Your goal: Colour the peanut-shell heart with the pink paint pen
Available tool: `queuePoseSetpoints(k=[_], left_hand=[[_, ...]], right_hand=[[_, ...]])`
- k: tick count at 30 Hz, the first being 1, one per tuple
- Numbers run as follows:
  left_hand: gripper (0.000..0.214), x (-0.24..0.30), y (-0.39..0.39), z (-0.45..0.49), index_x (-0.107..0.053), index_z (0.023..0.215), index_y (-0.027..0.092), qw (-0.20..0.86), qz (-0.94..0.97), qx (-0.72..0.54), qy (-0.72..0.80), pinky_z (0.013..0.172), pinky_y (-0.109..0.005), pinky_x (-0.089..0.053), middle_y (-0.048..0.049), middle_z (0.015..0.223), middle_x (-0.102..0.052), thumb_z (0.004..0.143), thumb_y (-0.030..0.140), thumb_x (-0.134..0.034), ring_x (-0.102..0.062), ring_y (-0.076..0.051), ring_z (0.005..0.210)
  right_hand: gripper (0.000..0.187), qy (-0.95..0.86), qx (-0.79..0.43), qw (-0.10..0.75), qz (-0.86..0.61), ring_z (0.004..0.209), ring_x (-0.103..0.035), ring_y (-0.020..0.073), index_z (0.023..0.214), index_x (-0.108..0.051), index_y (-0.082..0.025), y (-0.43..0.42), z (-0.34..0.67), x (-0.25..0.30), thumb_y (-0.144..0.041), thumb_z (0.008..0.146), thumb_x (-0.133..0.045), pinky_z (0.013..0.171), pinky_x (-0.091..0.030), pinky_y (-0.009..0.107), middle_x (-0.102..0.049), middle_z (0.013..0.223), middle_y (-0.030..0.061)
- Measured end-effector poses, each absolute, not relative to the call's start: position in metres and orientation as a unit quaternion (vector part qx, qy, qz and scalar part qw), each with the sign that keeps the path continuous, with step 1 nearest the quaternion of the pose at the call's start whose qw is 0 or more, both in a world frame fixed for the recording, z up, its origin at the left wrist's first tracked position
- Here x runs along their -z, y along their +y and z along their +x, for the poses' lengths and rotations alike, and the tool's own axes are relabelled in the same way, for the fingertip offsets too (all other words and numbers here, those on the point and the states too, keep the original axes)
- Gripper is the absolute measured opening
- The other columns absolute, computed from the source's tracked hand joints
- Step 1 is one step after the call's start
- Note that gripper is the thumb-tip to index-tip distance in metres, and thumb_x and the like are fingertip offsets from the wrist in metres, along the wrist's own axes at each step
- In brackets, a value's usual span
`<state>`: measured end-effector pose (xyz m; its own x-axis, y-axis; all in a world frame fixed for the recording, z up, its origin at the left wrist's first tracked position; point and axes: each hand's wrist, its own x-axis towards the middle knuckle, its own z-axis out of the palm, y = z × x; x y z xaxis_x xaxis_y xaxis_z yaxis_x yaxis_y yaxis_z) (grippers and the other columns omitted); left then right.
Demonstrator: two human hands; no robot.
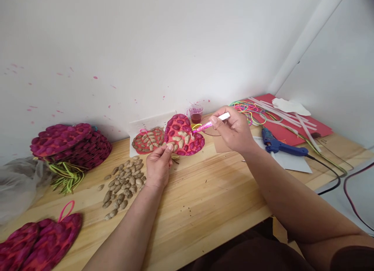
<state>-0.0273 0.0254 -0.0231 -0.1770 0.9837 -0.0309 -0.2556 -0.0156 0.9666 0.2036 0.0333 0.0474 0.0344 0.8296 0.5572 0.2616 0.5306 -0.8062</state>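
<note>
My left hand (160, 164) pinches the lower left edge of a red heart-shaped piece (187, 145), holding it up above the table. Peanut shells cover the heart; those round the rim are painted magenta, while several in the middle are still pale tan. In my right hand (233, 129) is a slim paintbrush (209, 125) with a white end and a pink-stained shaft, its tip at the heart's upper right. Behind the heart stands a clear cup of dark pink liquid (196, 113). A second red heart with unpainted peanut shells (149, 140) lies on white paper to the left.
Loose peanuts (124, 183) lie left of my forearm. Stacked magenta hearts (71, 144) stand at the back left, with more hearts (55, 240) in front. A blue glue gun (283, 146), its cable, glue sticks (274, 111) and coloured cords (248, 109) occupy the right.
</note>
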Motion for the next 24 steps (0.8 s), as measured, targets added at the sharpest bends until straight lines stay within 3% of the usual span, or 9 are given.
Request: queuePoseSetpoints(k=[5,13,19,24], left_hand=[[0.046,0.023,0.025,-0.028,-0.08,0.085,0.014,0.516,0.384,-0.601,0.474,0.039,-0.018,-0.022,0.0062,0.051,-0.051,0.062,0.051,-0.093,-0.036,-0.004,0.041],[0.047,0.02,0.025,-0.027,-0.079,0.084,0.013,0.535,0.362,-0.607,0.463,0.039,-0.017,-0.022,0.0062,0.054,-0.054,0.057,0.048,-0.096,-0.037,-0.003,0.04],[0.044,0.015,0.025,-0.027,-0.077,0.078,0.013,0.564,0.342,-0.607,0.443,0.037,-0.016,-0.021,0.007,0.054,-0.052,0.053,0.041,-0.099,-0.036,-0.002,0.039],[0.044,0.015,0.026,-0.029,-0.076,0.078,0.013,0.575,0.351,-0.589,0.447,0.037,-0.015,-0.022,0.0075,0.048,-0.049,0.054,0.043,-0.099,-0.033,-0.002,0.038]], right_hand=[[0.031,-0.675,-0.207,0.544,-0.454,0.054,-0.043,0.0101,0.089,-0.063,-0.022,0.033,0.203,-0.043,-0.052,0.095,-0.067,0.052,-0.032,0.027,-0.057,0.065,-0.0033],[0.043,-0.627,-0.261,0.605,-0.416,0.052,-0.041,0.008,0.082,-0.059,-0.021,0.035,0.205,-0.05,-0.061,0.087,-0.074,0.049,-0.032,0.024,-0.052,0.062,-0.0054],[0.042,-0.642,-0.297,0.576,-0.409,0.054,-0.044,0.0082,0.083,-0.06,-0.021,0.034,0.207,-0.052,-0.061,0.087,-0.074,0.049,-0.034,0.024,-0.054,0.061,-0.0047],[0.048,-0.62,-0.293,0.612,-0.394,0.054,-0.044,0.0079,0.081,-0.06,-0.021,0.035,0.208,-0.055,-0.067,0.082,-0.076,0.049,-0.035,0.023,-0.054,0.062,-0.0053]])
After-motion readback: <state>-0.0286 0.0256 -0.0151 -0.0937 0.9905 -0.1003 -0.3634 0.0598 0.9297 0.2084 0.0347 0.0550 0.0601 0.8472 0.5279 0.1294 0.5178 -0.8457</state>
